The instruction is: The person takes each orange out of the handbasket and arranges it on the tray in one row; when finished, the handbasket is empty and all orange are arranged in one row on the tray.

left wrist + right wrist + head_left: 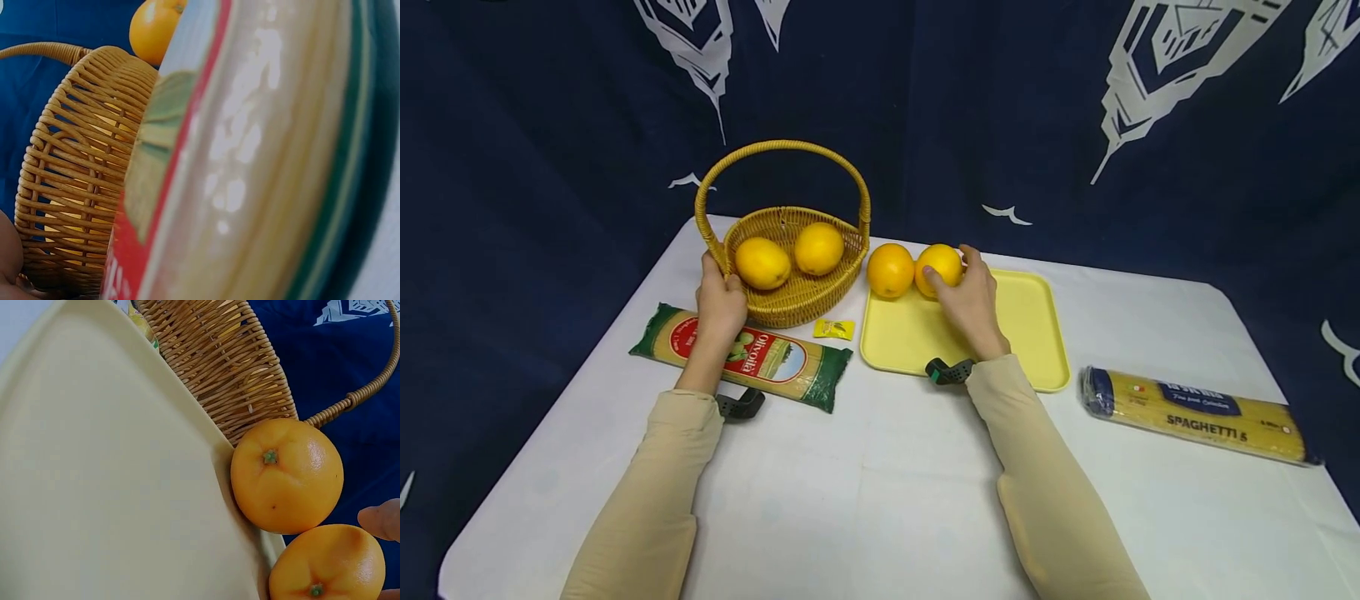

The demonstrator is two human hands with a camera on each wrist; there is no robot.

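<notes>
My left hand (721,304) grips the left side of the wicker basket (805,312), near the foot of its handle. Two yellow fruits, one lemon-shaped (762,263) and one rounder (818,248), lie inside it. At the far left corner of the yellow tray (1022,325), two oranges sit side by side. My right hand (972,300) holds the right orange (942,265), thumb in front and fingers behind. The left orange (287,475) touches it and is close to the basket. In the right wrist view, only fingertips of that hand show.
Under my left forearm lies a green-ended pasta packet (775,360), just in front of the basket. A small yellow sachet (834,329) is between basket and tray. On the right lies a spaghetti packet (1202,417). A dark blue patterned cloth (925,108) hangs behind the white table (850,500).
</notes>
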